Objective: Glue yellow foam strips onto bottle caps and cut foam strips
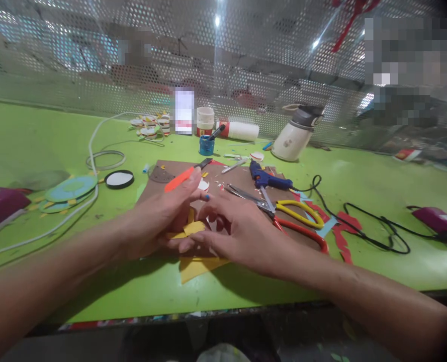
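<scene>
My left hand [166,211] is curled around small yellow paper pieces [194,228], low over the brown board. My right hand [242,231] meets it from the right, thumb and fingertips closed at the same pieces. Its palm side is hidden. Just behind my left thumb is an orange-handled craft knife [180,179]; whether the thumb touches it I cannot tell. A yellow paper sheet [198,269] lies beneath the hands at the board's near edge. Scissors [300,213] with yellow and red handles and a blue glue gun [264,177] lie to the right.
The brown board [163,173] sits on a green table [106,286]. Behind it stand a blue jar [206,146], paper cups [205,120] and a tilted white bottle [293,138]. Left are light-blue paper discs [70,191] and a white cable [91,146]; right, a black cord [377,234] and red scraps [346,226].
</scene>
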Tool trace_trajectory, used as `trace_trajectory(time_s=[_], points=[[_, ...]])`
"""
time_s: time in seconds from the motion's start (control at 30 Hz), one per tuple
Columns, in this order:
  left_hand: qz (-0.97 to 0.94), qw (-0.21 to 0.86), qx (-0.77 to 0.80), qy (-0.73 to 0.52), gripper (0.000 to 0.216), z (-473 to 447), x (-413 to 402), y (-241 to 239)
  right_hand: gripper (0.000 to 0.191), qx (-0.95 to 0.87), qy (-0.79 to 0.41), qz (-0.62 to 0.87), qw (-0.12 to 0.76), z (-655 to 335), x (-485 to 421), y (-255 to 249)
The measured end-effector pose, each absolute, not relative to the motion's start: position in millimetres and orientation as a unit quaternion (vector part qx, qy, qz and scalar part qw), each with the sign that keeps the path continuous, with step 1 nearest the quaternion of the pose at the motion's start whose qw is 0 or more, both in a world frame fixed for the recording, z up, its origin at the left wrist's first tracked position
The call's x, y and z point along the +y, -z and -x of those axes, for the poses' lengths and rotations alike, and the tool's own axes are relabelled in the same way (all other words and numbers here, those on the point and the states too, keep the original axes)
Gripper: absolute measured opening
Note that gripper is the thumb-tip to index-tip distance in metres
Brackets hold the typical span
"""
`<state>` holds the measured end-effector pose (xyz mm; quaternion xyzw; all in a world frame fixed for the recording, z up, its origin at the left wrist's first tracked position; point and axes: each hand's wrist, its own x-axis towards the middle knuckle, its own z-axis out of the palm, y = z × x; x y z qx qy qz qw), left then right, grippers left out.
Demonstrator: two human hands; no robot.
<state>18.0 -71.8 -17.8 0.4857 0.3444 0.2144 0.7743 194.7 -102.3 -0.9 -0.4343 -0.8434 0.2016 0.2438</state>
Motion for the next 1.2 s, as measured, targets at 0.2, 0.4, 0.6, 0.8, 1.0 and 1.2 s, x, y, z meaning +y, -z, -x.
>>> trace_trajectory(time_s=[0.2,0.4,0.6,0.8,1.0,1.2], points=[[-0.508,0.743,0.369,-0.234,0.070,-19,-76,20,0.015,-0.790,-0.368,0.409,0.268,-193,-100,4],[-0.505,0.749,0.347,-0.253,0.067,-22,-80,19,0.023,-0.729,-0.446,0.428,0.293,-192,-103,5],[-0.479,0.760,0.352,-0.264,0.049,-23,-79,18,0.017,-0.667,-0.505,0.457,0.301,-193,-105,5],[-0.545,0.719,0.371,-0.222,0.041,-23,-78,16,0.017,-0.591,-0.573,0.459,0.333,-195,-102,8],[-0.609,0.660,0.400,-0.180,0.036,-14,-75,19,0.014,-0.587,-0.582,0.462,0.320,-204,-101,9],[-0.610,0.663,0.403,-0.161,0.036,-11,-74,15,0.010,-0.581,-0.569,0.481,0.328,-207,-99,9]])
